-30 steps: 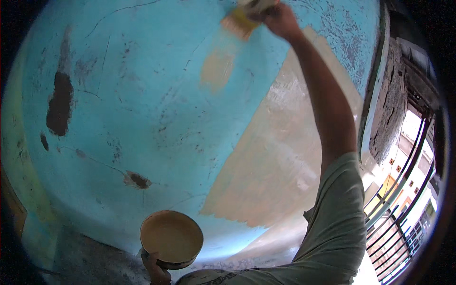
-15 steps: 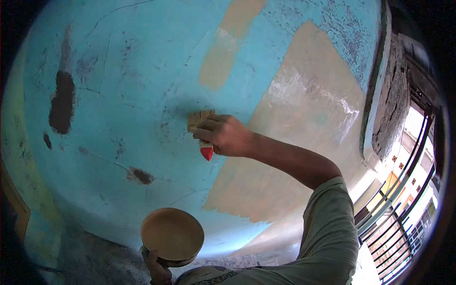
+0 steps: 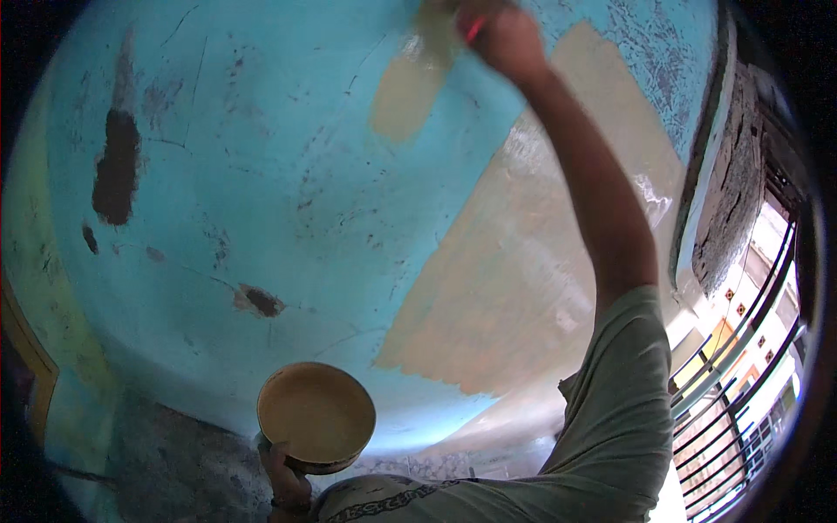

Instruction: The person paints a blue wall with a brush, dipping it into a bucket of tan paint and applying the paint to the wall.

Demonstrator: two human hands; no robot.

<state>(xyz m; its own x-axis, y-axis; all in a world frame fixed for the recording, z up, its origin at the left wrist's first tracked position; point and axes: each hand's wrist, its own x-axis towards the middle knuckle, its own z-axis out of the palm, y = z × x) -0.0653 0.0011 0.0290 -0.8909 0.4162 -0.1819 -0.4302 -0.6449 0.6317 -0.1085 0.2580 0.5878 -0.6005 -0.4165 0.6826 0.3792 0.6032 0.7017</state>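
High on the turquoise wall [image 3: 261, 157], my right hand [image 3: 510, 44] grips a paintbrush [image 3: 472, 31], of which the red handle end shows. The bristles are hidden or blurred at the upper edge, beside the top of a narrow beige paint stripe [image 3: 408, 100]. My right arm stretches up across a broad beige painted area [image 3: 514, 261]. Low in front of me, my left hand [image 3: 286, 479] is closed around the lower side of a round tub [image 3: 316, 370]. Beige paint [image 3: 314, 418] is inside it.
Dark bare patches [image 3: 116, 166] and a smaller damaged spot [image 3: 261, 302] mark the wall at left, along with cracks. At right are a rough, broken wall edge [image 3: 728, 174] and dark metal bars [image 3: 724, 444], with bright daylight beyond. Grey floor [image 3: 183, 462] lies below.
My right hand has swept the brush up and right from the bare turquoise middle to the stripe's upper part. My left hand still holds the tub in nearly the same place.
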